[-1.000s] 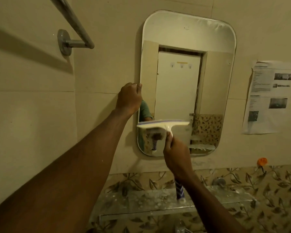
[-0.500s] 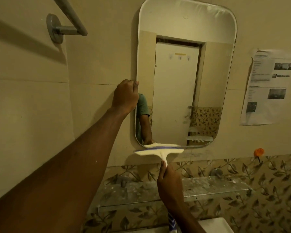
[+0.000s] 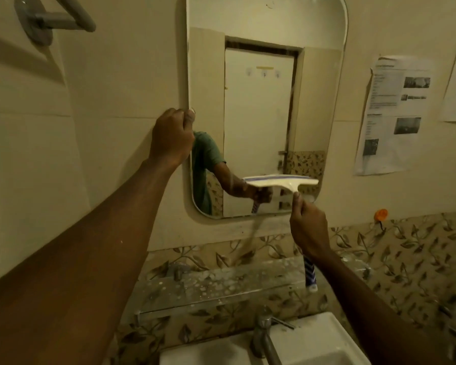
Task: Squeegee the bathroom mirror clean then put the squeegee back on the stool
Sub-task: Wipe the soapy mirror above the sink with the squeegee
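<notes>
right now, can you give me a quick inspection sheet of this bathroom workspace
surface: mirror on the wall, faint streak down the right part of the glass
job's things: squeegee with its blade on the lower right of the mirror; stool not in view
clutter: glass shelf spotted white; orange object on the wall
hands: left hand grips the mirror's left edge; right hand holds the squeegee handle
cables: nothing seen
surroundings: towel bar upper left, printed sheets on the right wall, tap and sink below
</notes>
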Action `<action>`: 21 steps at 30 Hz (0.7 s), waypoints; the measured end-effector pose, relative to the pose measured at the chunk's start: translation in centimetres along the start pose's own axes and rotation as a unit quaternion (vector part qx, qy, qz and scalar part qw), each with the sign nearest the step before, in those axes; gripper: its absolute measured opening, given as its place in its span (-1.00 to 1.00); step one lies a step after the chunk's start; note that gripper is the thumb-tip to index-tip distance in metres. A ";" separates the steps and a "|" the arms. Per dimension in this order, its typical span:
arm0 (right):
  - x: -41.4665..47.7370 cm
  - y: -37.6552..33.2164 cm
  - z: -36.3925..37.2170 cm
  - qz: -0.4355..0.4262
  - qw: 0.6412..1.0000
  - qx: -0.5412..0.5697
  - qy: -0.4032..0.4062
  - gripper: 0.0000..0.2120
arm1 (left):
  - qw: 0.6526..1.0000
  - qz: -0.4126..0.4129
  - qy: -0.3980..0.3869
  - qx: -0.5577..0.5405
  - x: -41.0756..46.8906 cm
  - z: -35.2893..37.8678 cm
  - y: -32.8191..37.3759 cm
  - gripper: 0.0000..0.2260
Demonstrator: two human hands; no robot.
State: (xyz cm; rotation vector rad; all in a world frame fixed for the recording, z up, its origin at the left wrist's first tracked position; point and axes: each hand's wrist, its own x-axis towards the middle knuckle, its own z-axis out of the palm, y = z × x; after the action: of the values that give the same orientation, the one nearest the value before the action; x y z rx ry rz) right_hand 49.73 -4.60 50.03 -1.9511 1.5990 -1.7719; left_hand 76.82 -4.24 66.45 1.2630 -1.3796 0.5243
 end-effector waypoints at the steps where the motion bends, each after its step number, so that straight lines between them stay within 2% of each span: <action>1: 0.4 0.3 -0.1 -0.001 1.000 -0.005 -0.005 -0.55 | 1.000 0.003 0.000 0.000 0.1 0.0 0.0 -0.64; 11: -2.4 4.8 1.4 0.023 0.999 -0.037 -0.007 -0.58 | 0.999 0.027 0.024 0.011 0.2 0.1 -0.1 -0.64; 18: -3.6 7.2 -0.4 0.037 0.993 -0.062 -0.092 -0.48 | 0.999 -0.002 0.033 -0.004 -0.2 0.0 0.5 -0.63; 21: -3.1 7.3 -1.6 0.039 0.995 -0.064 -0.064 -0.54 | 0.999 -0.013 0.030 -0.014 -0.2 0.0 0.5 -0.64</action>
State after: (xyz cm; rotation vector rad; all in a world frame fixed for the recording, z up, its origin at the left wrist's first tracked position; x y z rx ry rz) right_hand 44.57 -4.91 43.84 -1.9789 1.7582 -1.5187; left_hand 76.31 -4.00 66.46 1.2329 -1.3139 0.5192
